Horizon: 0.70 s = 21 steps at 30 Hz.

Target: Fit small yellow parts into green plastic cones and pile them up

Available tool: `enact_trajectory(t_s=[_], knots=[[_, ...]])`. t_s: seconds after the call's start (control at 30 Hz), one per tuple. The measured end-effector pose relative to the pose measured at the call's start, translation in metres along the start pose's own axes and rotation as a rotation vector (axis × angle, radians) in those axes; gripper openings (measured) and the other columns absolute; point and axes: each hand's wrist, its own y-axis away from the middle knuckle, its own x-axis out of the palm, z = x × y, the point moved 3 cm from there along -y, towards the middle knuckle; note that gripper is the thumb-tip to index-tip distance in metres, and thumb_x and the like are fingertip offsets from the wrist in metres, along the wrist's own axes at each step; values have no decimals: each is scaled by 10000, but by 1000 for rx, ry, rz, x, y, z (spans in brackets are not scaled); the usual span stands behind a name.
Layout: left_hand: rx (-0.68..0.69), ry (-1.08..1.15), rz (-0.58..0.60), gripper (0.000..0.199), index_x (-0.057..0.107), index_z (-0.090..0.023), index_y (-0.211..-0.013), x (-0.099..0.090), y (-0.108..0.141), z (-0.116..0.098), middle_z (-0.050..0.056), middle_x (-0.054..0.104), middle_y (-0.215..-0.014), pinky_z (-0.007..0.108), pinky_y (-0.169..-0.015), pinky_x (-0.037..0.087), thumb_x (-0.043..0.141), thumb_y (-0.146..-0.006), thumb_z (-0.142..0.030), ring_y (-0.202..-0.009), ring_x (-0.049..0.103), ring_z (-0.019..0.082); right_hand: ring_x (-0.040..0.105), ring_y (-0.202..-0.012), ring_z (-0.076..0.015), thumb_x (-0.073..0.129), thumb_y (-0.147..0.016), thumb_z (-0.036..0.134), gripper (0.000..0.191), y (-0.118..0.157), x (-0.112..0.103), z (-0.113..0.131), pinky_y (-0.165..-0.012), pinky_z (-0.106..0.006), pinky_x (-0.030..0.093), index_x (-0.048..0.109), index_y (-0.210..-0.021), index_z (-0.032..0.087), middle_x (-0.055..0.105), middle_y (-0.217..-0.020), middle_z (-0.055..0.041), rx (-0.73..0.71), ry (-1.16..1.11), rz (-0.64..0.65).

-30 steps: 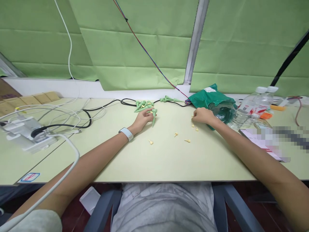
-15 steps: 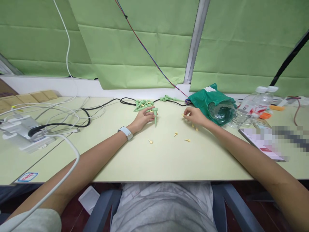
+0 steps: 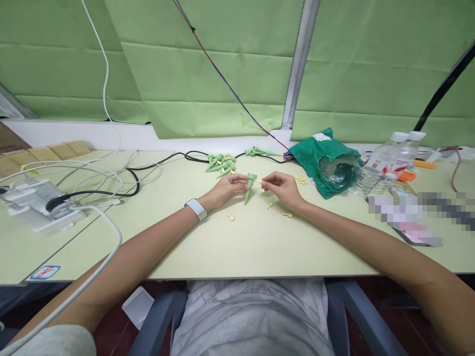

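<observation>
Here are both hands over the middle of the desk, fingertips facing each other, just a small gap between what they hold! The left hand has its grip closed around a green spike, wide head up, pointed end slanting down towards the near side. Opposite, the right hand pinches a small yellow piece between thumb and fingers, one end aimed at the spike's head; whether the two touch, I can't tell from here.

Now look at the room about them. Between the forearms the pale surface runs right down to the front edge, with three loose yellow pegs lying on the way: one below the left hand, two below the right. Beyond the left hand sits a heap of green spikes, yellow bits among them, well in from that front edge. More green pieces lie at the back, by the black cable. On the right it's tighter: a yellow cluster lies between the right hand and the green bag, with clear bottles crowding up behind the bag's open mouth.
</observation>
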Motion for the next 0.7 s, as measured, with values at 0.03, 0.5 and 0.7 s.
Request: enact_trajectory(t_s=[0.03, 0.5, 0.7], knots=[[-1, 12, 4, 370, 752, -157, -930, 1, 0, 0, 77, 739, -931, 396, -892, 563, 942, -627, -251, -875, 708, 189, 715, -766, -195, 869, -744, 476, 325, 1, 0, 2, -764, -367, 621, 752, -858, 196, 749, -801, -43, -14, 6, 7], [38, 10, 24, 288, 731, -174, -818, 4, 2, 3, 43, 713, -843, 387, -865, 572, 931, -646, -290, -836, 687, 182, 730, -832, -224, 817, -822, 449, 247, 7, 1, 15, -813, -400, 616, 775, -869, 211, 761, -884, -63, -156, 130, 11], [65, -23, 41, 271, 726, -179, -813, 6, 3, 3, 30, 688, -825, 379, -823, 564, 915, -663, -301, -790, 661, 169, 711, -765, -210, 819, -801, 486, 290, 6, 0, 14, -741, -374, 610, 781, -873, 208, 757, -847, -59, -94, 134, 19]])
